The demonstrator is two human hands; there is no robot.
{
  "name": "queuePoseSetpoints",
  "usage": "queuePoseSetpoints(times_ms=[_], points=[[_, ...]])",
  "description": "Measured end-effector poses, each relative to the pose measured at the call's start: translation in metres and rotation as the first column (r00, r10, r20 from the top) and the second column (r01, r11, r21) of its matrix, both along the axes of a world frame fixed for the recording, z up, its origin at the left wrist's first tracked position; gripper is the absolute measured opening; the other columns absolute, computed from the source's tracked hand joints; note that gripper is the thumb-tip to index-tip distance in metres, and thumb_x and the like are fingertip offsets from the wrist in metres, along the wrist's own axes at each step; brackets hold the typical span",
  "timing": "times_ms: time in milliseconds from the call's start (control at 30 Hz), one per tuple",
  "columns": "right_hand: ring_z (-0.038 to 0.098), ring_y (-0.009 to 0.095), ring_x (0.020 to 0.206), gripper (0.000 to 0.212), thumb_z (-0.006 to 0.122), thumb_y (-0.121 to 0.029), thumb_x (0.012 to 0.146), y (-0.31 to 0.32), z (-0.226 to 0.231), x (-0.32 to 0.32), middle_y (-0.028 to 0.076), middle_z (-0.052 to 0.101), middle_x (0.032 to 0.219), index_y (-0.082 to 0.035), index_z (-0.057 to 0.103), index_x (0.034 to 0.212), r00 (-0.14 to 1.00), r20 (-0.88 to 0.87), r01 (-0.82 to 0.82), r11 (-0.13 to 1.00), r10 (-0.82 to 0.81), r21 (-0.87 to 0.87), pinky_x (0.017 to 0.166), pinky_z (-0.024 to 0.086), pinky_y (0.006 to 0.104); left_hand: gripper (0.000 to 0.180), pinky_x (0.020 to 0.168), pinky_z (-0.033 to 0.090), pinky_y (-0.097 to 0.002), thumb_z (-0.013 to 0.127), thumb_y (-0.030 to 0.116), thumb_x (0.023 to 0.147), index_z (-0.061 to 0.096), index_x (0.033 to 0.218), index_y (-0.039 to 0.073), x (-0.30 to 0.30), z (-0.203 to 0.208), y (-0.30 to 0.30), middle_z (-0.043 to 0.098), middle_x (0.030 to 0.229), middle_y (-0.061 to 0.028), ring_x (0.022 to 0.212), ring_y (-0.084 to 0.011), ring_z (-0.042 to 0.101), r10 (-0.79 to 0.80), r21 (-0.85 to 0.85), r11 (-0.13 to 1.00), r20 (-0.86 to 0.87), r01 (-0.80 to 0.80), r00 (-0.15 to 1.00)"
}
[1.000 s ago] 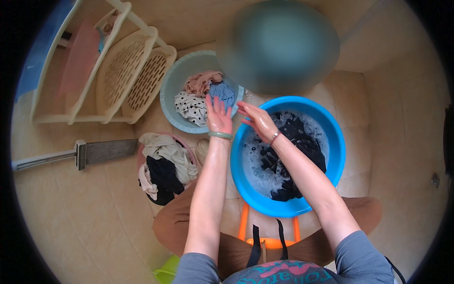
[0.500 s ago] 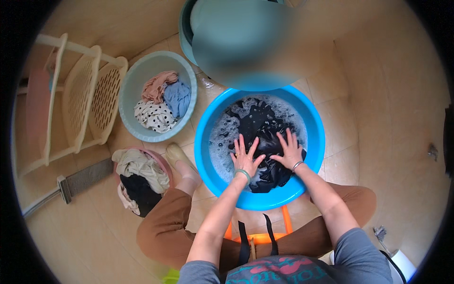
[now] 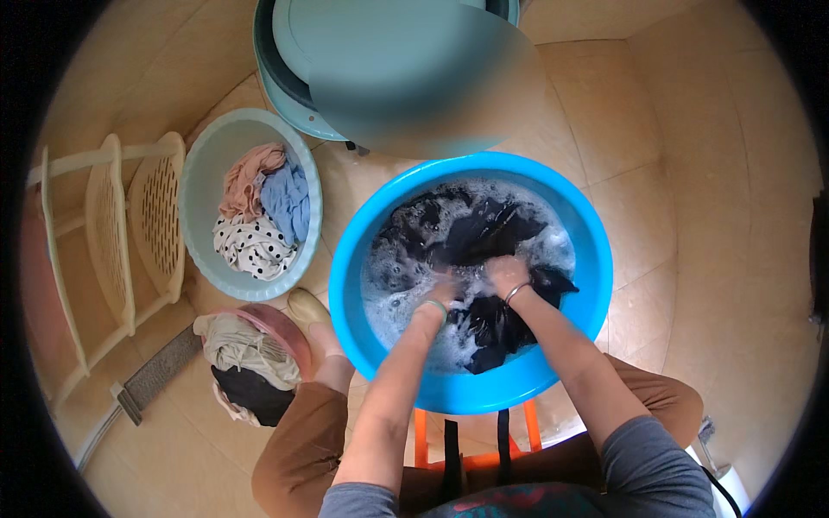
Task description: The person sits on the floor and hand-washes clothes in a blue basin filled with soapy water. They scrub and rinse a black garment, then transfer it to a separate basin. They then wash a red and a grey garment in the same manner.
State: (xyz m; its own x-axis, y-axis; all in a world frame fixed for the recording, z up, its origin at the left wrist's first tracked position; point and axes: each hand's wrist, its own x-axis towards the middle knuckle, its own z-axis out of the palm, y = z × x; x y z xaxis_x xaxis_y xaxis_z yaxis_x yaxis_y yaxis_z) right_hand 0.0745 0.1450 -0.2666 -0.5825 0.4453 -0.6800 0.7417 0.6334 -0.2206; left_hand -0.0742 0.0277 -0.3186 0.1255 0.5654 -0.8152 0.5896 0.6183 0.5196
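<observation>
A dark, wet garment [image 3: 492, 233] lies bunched in soapy water inside a large blue basin [image 3: 343, 298]. My left hand [image 3: 442, 287] is down in the suds at the garment's middle, a pale green bangle at its wrist; foam and motion blur hide its fingers. To its right, my right hand [image 3: 506, 274], with a silver bangle, is closed on the black cloth, fingertips tucked down out of sight. Part of the garment rises above the water by the basin's right wall.
A pale green basin [image 3: 197, 186] with pink, blue and polka-dot clothes stands at the left. Nearer are a pink basin [image 3: 289, 338] of clothes, a cream rack [image 3: 121, 237] and a scrub brush or mop head [image 3: 164, 369]. A teal tub [image 3: 298, 112] stands behind; an orange stool [image 3: 420, 440] is below me.
My spread hands have sunk into the water, and the right one has closed on the cloth. The garment has shifted and the water is churned with foam. The view has moved slightly.
</observation>
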Motion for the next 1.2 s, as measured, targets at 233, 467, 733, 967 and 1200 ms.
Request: queuePoseSetpoints(times_ms=[233,467,733,967,1200], points=[[0.065,0.035,0.091,0.035,0.067,-0.033,0.079,0.023,0.030,-0.021,0.020,0.065,0.103,-0.008,0.068,0.104,0.957,-0.180,0.211,0.972,-0.227,-0.104,0.081,0.050,0.0465,0.033,0.090,0.045,-0.0425,0.056,0.020,0.086,0.061,0.116,0.007,-0.013,0.056,0.022,0.061,0.114,-0.0193,0.104,-0.0349,0.057,0.151,0.175,0.977,-0.185,-0.118,0.971],[0.060,0.037,0.090,0.050,0.078,-0.019,0.069,-0.017,0.122,-0.021,0.019,0.060,0.100,0.006,0.060,0.109,0.539,-0.680,0.445,0.854,-0.497,-0.271,0.078,0.050,0.0400,0.054,0.107,0.033,-0.0352,0.046,0.046,0.097,0.040,0.143,0.017,0.032,0.151,0.005,0.040,0.145,-0.0038,0.131,-0.0198,0.038,0.864,-0.199,0.070,0.501,-0.978,-0.040],[0.062,0.028,0.079,0.013,0.067,-0.014,0.081,-0.102,0.234,-0.021,0.010,0.054,0.085,-0.005,0.062,0.088,0.425,-0.824,0.218,0.926,-0.375,-0.309,0.064,0.052,0.0365,0.081,0.101,0.041,-0.0340,0.067,0.029,0.087,0.018,0.151,0.017,0.009,0.198,-0.005,0.046,0.137,-0.0087,0.122,-0.0217,0.049,0.872,-0.498,0.081,0.455,-0.863,-0.181],[0.060,0.020,0.074,0.015,0.067,-0.021,0.082,-0.126,0.267,-0.029,0.004,0.052,0.078,-0.009,0.060,0.077,0.377,-0.916,0.176,0.981,-0.140,-0.078,0.056,0.050,0.0326,0.051,0.083,0.047,-0.0297,0.065,0.033,0.090,0.047,0.128,0.005,0.030,0.207,-0.028,0.059,0.108,-0.0070,0.096,-0.0170,0.057,0.771,-0.430,0.216,0.626,-0.877,-0.117],[0.061,0.028,0.061,0.018,0.058,-0.019,0.088,-0.104,0.218,-0.022,0.009,0.058,0.072,-0.008,0.061,0.074,0.299,-0.920,0.497,0.865,-0.251,-0.075,0.055,0.049,0.0369,0.040,0.070,0.046,-0.0291,0.062,0.040,0.091,0.064,0.106,0.003,0.033,0.232,-0.026,0.060,0.083,0.0005,0.077,-0.0092,0.053,0.861,-0.174,0.059,0.507,-0.983,-0.038]])
